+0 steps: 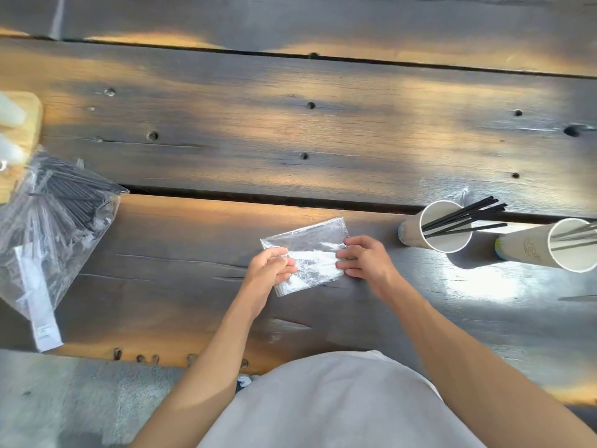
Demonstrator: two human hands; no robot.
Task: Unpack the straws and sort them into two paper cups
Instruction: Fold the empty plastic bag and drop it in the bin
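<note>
A small clear plastic wrapper [307, 244] lies flat on the dark wooden table, folded over. My left hand [269, 270] pinches its left edge and my right hand [363, 258] presses fingers on its right edge. To the right stand two white paper cups: the nearer cup [416, 232] holds several black straws [465, 218], the far-right cup [529, 248] holds several straws that look clear or pale. At the far left lies a large clear bag [55, 221] full of black straws.
A light wooden board [30, 124] with white objects sits at the left edge, partly under the big bag. A white label [38, 305] is on the bag's near end. Gaps run between the table planks [290, 150]. The table's front edge is close to my body.
</note>
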